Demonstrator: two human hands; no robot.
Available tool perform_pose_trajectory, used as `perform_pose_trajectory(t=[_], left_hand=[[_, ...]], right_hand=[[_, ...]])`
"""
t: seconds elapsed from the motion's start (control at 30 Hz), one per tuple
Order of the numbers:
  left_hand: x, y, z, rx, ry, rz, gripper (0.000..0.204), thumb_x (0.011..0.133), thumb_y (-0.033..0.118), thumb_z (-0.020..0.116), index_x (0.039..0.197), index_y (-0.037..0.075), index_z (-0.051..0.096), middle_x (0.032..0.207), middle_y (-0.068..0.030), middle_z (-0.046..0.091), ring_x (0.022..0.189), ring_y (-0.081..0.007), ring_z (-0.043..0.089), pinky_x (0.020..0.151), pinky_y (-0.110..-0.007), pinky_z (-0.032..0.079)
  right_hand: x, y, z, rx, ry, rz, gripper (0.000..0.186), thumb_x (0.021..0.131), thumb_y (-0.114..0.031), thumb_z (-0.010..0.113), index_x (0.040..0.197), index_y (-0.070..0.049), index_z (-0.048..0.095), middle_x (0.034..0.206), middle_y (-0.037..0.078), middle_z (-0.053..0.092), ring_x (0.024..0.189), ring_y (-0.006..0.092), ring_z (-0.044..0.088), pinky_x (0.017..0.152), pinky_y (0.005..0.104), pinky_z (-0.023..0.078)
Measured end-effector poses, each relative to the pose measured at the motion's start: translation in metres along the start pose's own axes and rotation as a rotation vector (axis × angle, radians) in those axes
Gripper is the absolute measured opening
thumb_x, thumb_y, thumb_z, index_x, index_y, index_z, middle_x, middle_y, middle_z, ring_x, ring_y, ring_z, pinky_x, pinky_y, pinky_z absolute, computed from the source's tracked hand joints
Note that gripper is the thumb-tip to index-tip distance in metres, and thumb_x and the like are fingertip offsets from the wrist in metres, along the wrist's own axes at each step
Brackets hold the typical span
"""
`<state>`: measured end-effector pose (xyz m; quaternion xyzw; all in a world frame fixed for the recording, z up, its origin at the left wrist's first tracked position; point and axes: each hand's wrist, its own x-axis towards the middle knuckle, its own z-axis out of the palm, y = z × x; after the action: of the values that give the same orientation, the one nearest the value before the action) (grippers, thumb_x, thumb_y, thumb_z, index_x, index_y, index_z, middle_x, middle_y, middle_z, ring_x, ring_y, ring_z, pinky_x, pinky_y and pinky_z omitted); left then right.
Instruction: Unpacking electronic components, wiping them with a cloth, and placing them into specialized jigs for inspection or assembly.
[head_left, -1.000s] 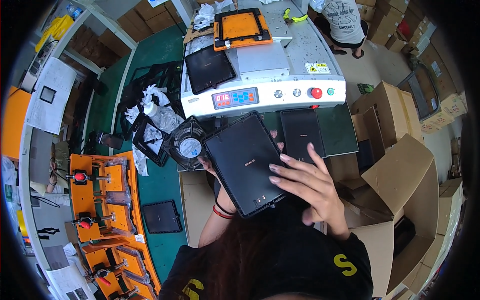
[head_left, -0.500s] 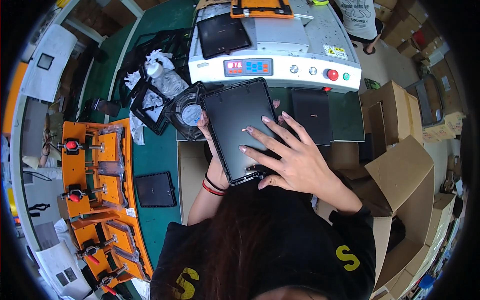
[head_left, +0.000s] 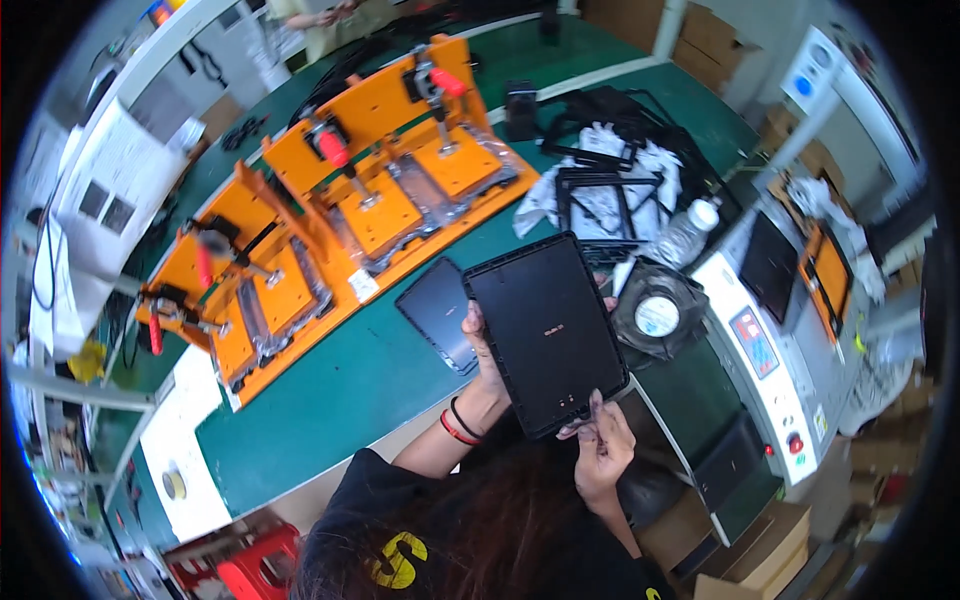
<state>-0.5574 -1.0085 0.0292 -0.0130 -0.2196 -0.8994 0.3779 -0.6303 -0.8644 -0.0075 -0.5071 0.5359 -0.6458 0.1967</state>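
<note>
A black rectangular tablet housing (head_left: 548, 325) with a raised rim is held up at the middle, tilted, its flat face toward me. My left hand (head_left: 487, 365) grips it, thumb on the left edge and fingertips showing past the right edge; the rest of those fingers is hidden behind it. At the lower right corner my right hand (head_left: 603, 445) has its fingers bent and drawn together against the bottom edge. A similar dark panel (head_left: 440, 312) lies on the green table (head_left: 300, 430), just left of the held one.
Orange clamping fixtures (head_left: 400, 220) with red-handled clamps stand across the left and far table. To the right are a small fan (head_left: 660, 312), a clear bottle (head_left: 685, 235), black frames (head_left: 610, 205) and a white machine (head_left: 775, 375). An open cardboard box (head_left: 770, 550) sits lower right.
My view has swung left, toward the orange fixtures. The housing stays in my left hand; my right hand has gone from spread over its face to bent fingers at its lower edge.
</note>
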Motion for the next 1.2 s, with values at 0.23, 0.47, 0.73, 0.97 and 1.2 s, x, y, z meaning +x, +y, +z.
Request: perform_pose_trajectory(t=[0.23, 0.47, 0.73, 0.97, 1.2], left_hand=[[-0.015, 0.064, -0.036, 0.257, 0.037, 0.138, 0.116, 0.059, 0.085, 0.042, 0.140, 0.007, 0.013, 0.140, -0.0227, 0.021, 0.125, -0.0436, 0.028, 0.100, -0.054, 0.028], [-0.017, 0.172, -0.059, 1.343, 0.700, 1.133, 0.044, 0.090, 0.021, 0.050, 0.124, -0.001, 0.035, 0.127, -0.0164, 0.041, 0.121, -0.0243, 0.037, 0.103, -0.036, 0.026], [0.089, 0.261, -0.079, 2.486, 0.435, 1.968, 0.046, 0.075, 0.016, 0.064, 0.118, 0.014, 0.046, 0.129, -0.0129, 0.041, 0.127, -0.0317, 0.028, 0.104, -0.049, 0.008], [0.150, 0.377, -0.020, 2.350, 0.578, 1.473, 0.036, 0.077, 0.030, 0.065, 0.096, -0.001, 0.059, 0.088, -0.0150, 0.065, 0.083, -0.0275, 0.063, 0.072, -0.033, 0.047], [0.174, 0.410, -0.051, 2.289, 0.582, 0.622, 0.051, 0.082, 0.045, 0.057, 0.095, -0.004, 0.059, 0.080, -0.0086, 0.060, 0.068, -0.0163, 0.051, 0.063, -0.029, 0.043]], right_hand=[[0.031, 0.015, 0.056, 0.148, -0.107, 0.171, 0.033, 0.087, -0.002, 0.048, 0.119, -0.002, 0.054, 0.093, 0.009, 0.055, 0.060, 0.0097, 0.049, 0.049, 0.0206, 0.043], [0.052, 0.028, 0.053, 0.611, 0.115, 0.373, 0.033, 0.091, -0.004, 0.041, 0.120, 0.010, 0.045, 0.129, 0.017, 0.045, 0.123, 0.0202, 0.039, 0.106, 0.0315, 0.023], [0.057, 0.038, 0.032, 0.421, 0.196, 0.332, 0.033, 0.089, -0.005, 0.048, 0.120, 0.004, 0.050, 0.094, 0.004, 0.053, 0.061, 0.0035, 0.041, 0.050, 0.0175, 0.038], [0.038, 0.037, 0.034, 0.280, 0.084, 0.449, 0.029, 0.087, -0.002, 0.049, 0.115, 0.004, 0.054, 0.095, 0.007, 0.054, 0.060, 0.0052, 0.044, 0.052, 0.0179, 0.039], [0.062, 0.051, 0.067, 0.238, -0.132, 0.421, 0.029, 0.087, -0.001, 0.051, 0.115, 0.002, 0.055, 0.080, 0.003, 0.050, 0.065, 0.0066, 0.049, 0.056, 0.0183, 0.042]])
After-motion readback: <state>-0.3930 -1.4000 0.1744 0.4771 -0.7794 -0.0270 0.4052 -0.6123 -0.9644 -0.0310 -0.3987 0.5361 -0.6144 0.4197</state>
